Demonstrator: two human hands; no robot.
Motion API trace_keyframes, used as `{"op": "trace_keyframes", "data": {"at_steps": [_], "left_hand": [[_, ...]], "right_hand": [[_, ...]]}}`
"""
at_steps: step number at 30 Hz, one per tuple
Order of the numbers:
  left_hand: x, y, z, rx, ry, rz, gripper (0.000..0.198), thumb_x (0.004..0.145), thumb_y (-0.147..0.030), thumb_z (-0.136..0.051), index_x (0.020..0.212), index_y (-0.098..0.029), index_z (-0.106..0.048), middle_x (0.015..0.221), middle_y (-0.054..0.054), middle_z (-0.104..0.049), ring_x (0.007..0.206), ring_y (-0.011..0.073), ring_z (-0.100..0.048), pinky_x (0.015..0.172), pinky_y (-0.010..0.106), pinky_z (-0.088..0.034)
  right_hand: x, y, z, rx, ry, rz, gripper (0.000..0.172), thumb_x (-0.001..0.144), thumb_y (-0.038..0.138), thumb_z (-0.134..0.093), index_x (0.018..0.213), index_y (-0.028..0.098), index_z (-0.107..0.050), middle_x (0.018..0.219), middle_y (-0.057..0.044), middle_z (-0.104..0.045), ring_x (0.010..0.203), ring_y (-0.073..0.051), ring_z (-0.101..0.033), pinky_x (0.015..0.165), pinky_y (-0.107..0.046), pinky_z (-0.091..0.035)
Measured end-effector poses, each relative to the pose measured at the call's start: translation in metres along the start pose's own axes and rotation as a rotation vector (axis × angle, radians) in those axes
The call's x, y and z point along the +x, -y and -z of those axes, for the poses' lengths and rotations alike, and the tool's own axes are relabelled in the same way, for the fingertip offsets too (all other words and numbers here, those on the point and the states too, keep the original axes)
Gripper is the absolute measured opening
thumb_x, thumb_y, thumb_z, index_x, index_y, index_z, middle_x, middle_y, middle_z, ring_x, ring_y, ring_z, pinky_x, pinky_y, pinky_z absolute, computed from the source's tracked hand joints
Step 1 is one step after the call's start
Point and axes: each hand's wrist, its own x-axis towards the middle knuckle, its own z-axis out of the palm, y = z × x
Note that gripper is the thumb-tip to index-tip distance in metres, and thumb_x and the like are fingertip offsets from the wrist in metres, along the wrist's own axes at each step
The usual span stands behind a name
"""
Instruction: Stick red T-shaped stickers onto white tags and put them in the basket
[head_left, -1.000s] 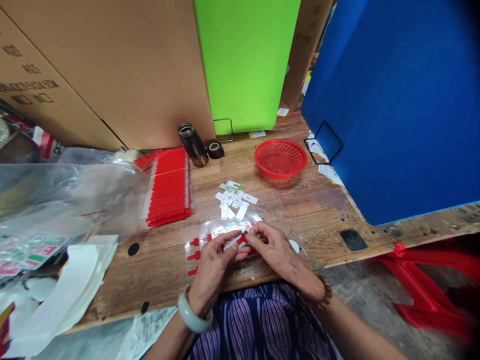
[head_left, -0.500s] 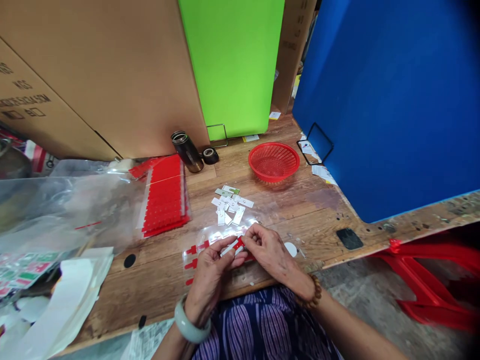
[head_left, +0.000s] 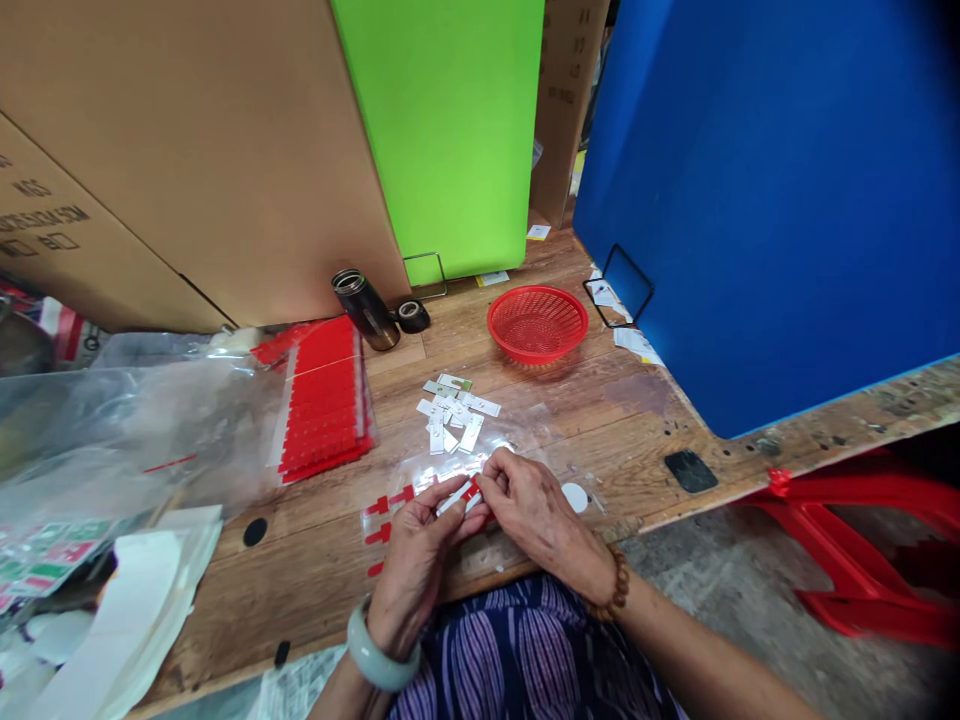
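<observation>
My left hand is closed on a small white strip with a red piece across it. The fingers of my right hand pinch at the red piece's upper end; the fingertips partly hide it. Both hands hover over a clear plastic sheet bearing red T-shaped stickers near the table's front edge. Just beyond the sheet lies a loose pile of small white strips, a few with green on them. A white disc rests right of my right hand.
A red plastic basket stands behind the pile. To the left are a stack of red sheets, an uncapped dark bottle and clear plastic bags. Cardboard, a green panel and a blue panel rise behind.
The whole view has shifted slightly as my head moved. My hands keep nearly the same hold, the right fingers still at the red piece on the strip.
</observation>
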Motion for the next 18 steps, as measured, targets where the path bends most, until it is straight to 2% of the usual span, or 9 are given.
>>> {"op": "trace_keyframes", "data": {"at_steps": [6,14,18], "left_hand": [[0.001,0.002,0.002,0.016,0.001,-0.027,0.046,0.068,-0.016,-0.073,0.111,-0.009,-0.059,0.083,0.01,-0.073,0.073,0.0165,-0.07,0.076,0.024,-0.053],[0.002,0.004,0.002,0.053,-0.023,-0.084,0.044,0.066,-0.021,-0.075,0.106,-0.011,-0.062,0.096,0.011,-0.072,0.072,0.0166,-0.07,0.076,0.026,-0.052],[0.0,0.003,0.001,0.089,-0.039,-0.118,0.041,0.063,-0.022,-0.077,0.101,-0.012,-0.066,0.096,0.011,-0.072,0.07,0.0172,-0.07,0.075,0.028,-0.053]], "right_hand": [[-0.004,0.003,0.002,-0.069,-0.023,0.069,0.012,0.087,0.016,-0.046,0.075,0.02,-0.046,0.068,0.003,-0.054,0.061,-0.012,-0.05,0.06,-0.024,-0.035],[-0.01,0.015,0.004,-0.209,-0.05,0.109,0.014,0.09,0.016,-0.041,0.078,0.019,-0.049,0.075,-0.002,-0.057,0.068,-0.015,-0.053,0.065,-0.026,-0.036],[-0.011,0.014,0.0,-0.223,-0.082,0.126,0.015,0.09,0.018,-0.043,0.077,0.019,-0.051,0.076,-0.003,-0.057,0.071,-0.016,-0.052,0.068,-0.028,-0.037]]}}
